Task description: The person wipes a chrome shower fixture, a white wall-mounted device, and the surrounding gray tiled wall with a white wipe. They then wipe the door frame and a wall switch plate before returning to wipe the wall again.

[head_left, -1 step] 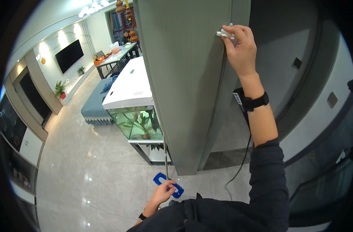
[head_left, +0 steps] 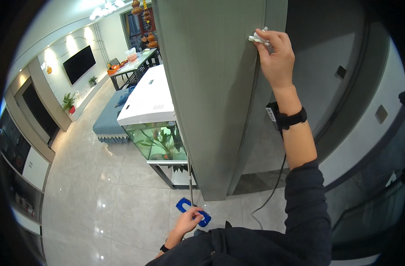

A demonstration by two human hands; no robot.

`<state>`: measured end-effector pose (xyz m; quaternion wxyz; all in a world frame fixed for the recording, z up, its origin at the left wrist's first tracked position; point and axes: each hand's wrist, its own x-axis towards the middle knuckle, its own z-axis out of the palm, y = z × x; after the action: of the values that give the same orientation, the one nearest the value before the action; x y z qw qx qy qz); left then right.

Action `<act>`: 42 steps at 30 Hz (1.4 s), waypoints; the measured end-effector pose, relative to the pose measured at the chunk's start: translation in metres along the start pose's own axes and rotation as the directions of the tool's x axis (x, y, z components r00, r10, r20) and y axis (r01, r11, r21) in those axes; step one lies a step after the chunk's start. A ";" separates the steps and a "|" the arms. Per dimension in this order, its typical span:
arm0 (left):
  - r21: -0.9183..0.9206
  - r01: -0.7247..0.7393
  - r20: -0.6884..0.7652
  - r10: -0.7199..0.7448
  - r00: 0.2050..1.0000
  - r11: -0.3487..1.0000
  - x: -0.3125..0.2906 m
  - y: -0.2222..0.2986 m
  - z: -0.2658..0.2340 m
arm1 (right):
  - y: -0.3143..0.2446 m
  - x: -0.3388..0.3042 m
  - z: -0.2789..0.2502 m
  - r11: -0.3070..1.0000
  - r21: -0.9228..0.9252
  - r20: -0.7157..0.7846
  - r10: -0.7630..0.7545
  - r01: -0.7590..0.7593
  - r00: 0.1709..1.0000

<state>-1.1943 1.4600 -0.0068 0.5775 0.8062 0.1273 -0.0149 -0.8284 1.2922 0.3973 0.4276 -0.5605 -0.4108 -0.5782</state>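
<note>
My right hand (head_left: 278,55) is raised against the edge of a tall grey-green door frame (head_left: 211,88). Thumb and fingers pinch a small white crumpled wad (head_left: 258,37), like a wipe or tissue, touching the frame near its corner. Low in front of my body, my left hand (head_left: 186,221) is closed, the fingers curled toward the thumb, with nothing seen in them. Beyond it, a blue flat mop head (head_left: 204,219) lies on the floor, partly hidden by that hand. The thin mop pole (head_left: 190,186) rises from it beside the frame.
Left of the frame stands a fish tank (head_left: 156,142) with a white lid. A blue-covered couch or bench (head_left: 111,117) and a table (head_left: 134,64) lie farther back. A black cable (head_left: 278,181) hangs from a small device (head_left: 273,113) at my right wrist. Gourds (head_left: 147,17) hang near the frame top.
My right wrist and forearm have shifted very slightly left, and the hanging cable has swung left with them. The white wad stays at the same spot; my left hand has not moved.
</note>
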 end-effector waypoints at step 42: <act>0.126 -0.025 0.066 0.017 0.998 0.992 0.035 0.025 0.026 | 0.065 -0.042 -0.030 0.989 -0.021 -0.134 0.143 -0.147 0.981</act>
<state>-1.1522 1.4350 0.0017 0.5291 0.8417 0.0987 -0.0430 -0.7751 1.2455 0.3538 0.4861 -0.5562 -0.3305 -0.5875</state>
